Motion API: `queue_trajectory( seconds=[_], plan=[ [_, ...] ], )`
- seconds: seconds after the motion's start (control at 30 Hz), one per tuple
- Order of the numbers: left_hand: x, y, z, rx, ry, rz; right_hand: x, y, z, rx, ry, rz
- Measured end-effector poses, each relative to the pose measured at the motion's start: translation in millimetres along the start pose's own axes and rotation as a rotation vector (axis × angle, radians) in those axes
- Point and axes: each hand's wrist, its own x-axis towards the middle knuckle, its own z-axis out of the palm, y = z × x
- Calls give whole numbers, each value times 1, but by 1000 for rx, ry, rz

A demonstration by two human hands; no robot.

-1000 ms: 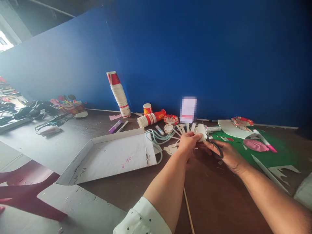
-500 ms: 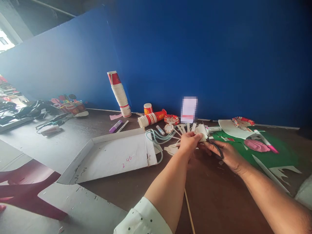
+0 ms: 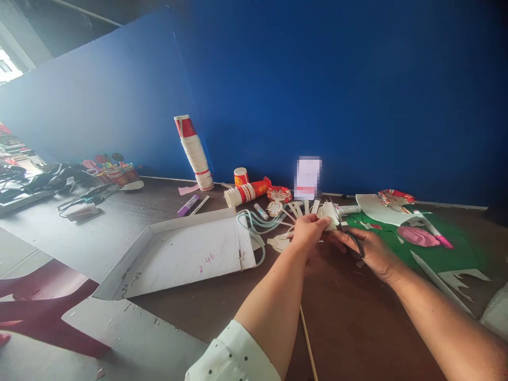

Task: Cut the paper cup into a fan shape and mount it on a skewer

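My left hand point(image 3: 309, 231) is closed on a white paper cup point(image 3: 327, 211) whose side is slit into several strips that fan out to the left and upward. Black-handled scissors point(image 3: 355, 244) are in my right hand point(image 3: 375, 253), with fingers through the handles. Their blades stand upright along the right side of the cup, and my fingers partly hide where they meet the paper. Just left of the cup lie a cut paper piece point(image 3: 279, 243) and a flower-like cut cup with a red rim point(image 3: 280, 194).
A shallow white cardboard tray point(image 3: 186, 254) lies to the left. Behind it stand a tall leaning stack of paper cups point(image 3: 195, 156) and a lying stack point(image 3: 248, 192). On the right, a green sheet point(image 3: 456, 248) carries a pink marker point(image 3: 438, 233) and paper scraps. A thin stick point(image 3: 307, 338) lies in front.
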Motion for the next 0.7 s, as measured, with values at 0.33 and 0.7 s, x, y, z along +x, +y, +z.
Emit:
queue_trajectory(
  seconds=[0.33,0.7],
  plan=[
    [0,0,1,-1,-5,-10,1,0,1,3,21,-1],
    [-3,2,1,2,-3,-27,1,3,2,79,2,55]
  ],
)
